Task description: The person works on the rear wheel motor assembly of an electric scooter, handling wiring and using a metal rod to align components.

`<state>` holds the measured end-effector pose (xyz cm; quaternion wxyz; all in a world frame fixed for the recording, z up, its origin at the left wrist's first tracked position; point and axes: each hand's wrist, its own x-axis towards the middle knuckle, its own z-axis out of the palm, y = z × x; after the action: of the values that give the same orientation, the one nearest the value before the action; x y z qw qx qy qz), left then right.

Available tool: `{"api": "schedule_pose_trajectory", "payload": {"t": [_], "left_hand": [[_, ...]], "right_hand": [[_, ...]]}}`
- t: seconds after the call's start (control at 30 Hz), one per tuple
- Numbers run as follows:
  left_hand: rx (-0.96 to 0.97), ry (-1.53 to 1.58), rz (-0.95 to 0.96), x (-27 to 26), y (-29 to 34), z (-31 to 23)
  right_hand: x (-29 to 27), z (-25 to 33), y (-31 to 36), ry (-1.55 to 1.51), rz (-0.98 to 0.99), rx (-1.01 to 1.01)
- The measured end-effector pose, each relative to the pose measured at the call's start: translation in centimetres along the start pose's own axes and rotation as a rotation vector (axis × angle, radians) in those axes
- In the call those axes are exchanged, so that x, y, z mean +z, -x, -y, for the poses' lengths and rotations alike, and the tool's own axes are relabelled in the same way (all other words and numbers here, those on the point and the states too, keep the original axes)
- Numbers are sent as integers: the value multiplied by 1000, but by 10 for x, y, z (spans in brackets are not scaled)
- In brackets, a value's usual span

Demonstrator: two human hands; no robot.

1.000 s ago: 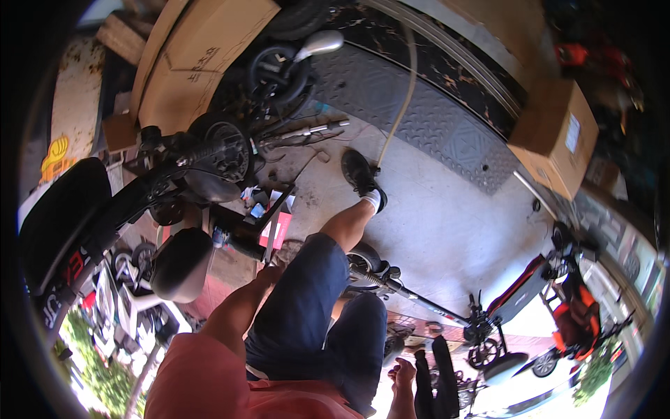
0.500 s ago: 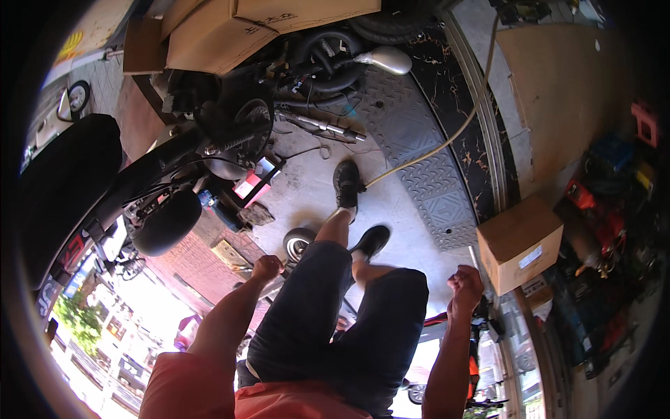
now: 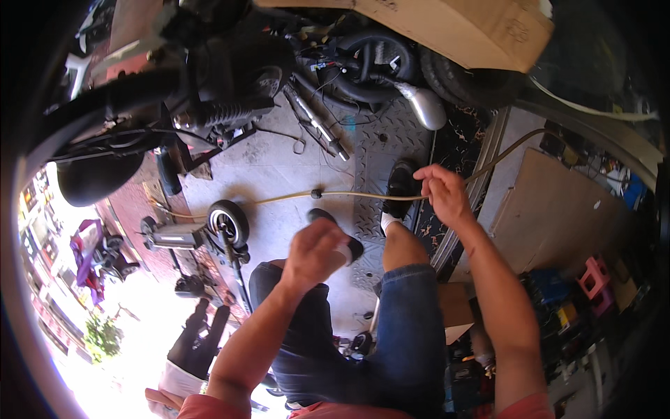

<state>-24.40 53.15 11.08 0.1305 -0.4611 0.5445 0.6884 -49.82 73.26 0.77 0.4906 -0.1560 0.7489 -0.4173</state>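
Note:
My left hand (image 3: 314, 255) is in mid-air in front of my left leg, smeared by motion. Nothing shows clearly in its fingers. My right hand (image 3: 444, 193) is raised near my right shoe (image 3: 401, 183), its index finger partly stretched and the others loosely bent, with nothing visible in it. A thin yellowish hose (image 3: 356, 195) crosses the floor and passes behind my right hand; I see no grip on it. A small-wheeled scooter (image 3: 227, 223) stands to the left of my left hand.
A ridged metal ramp (image 3: 384, 140) lies by the door track. Ahead are a large cardboard box (image 3: 460, 31), a silver mirror (image 3: 423, 106) and a tyre (image 3: 466, 80). A motorbike shock absorber (image 3: 230, 112) shows far left. A pink stool (image 3: 594, 278) and clutter stand right.
My view has turned and moved toward the doorway on the right. My right leg has stepped onto the ramp. Both hands have swung forward; the fingers of my right hand have loosened.

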Motion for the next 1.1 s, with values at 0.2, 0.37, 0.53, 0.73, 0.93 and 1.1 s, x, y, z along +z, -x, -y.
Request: {"api": "schedule_pose_trajectory", "payload": {"t": [0.2, 0.37, 0.53, 0.73, 0.93, 1.1], "left_hand": [[375, -251, 29, 50, -89, 77], [550, -787, -183, 10, -130, 126], [585, -780, -368, -36, -81, 128], [723, -599, -450, -24, -29, 132], [708, -701, -380, -27, -5, 142], [722, -803, -367, -26, -12, 142]], "right_hand": [[-22, -41, -164, 173, 68, -162], [18, -43, -268, 99, -109, -144], [44, -51, -286, 117, 89, -252], [32, -42, -289, 519, -195, -330], [20, -55, -267, 1266, -444, -309], [45, -48, -236, 1405, -317, 1]]}}
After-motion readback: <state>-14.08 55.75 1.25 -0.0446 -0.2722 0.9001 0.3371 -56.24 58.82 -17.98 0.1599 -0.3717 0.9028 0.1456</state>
